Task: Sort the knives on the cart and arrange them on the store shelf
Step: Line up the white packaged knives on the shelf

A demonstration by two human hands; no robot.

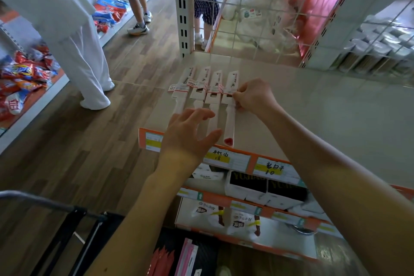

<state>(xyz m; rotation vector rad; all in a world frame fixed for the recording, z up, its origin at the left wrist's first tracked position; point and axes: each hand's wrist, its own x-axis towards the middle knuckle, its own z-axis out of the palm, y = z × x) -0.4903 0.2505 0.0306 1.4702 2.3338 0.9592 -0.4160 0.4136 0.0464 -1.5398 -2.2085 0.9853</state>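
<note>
Several white packaged knives (202, 92) lie side by side on the top store shelf (313, 107), handles toward me. My right hand (253, 96) pinches the rightmost knife (230, 105) at its card sleeve. My left hand (190, 132) hovers with fingers spread over the handles of the left knives. At the bottom, the dark cart (94, 231) holds more packaged knives (177, 257) in red and pink sleeves.
Orange price strips (233, 159) edge the shelves; boxed goods (257, 184) sit below. A wire grid panel (280, 13) backs the shelf. A person in white (74, 40) and two others stand in the aisle. Snack packs (22, 78) fill the left shelf.
</note>
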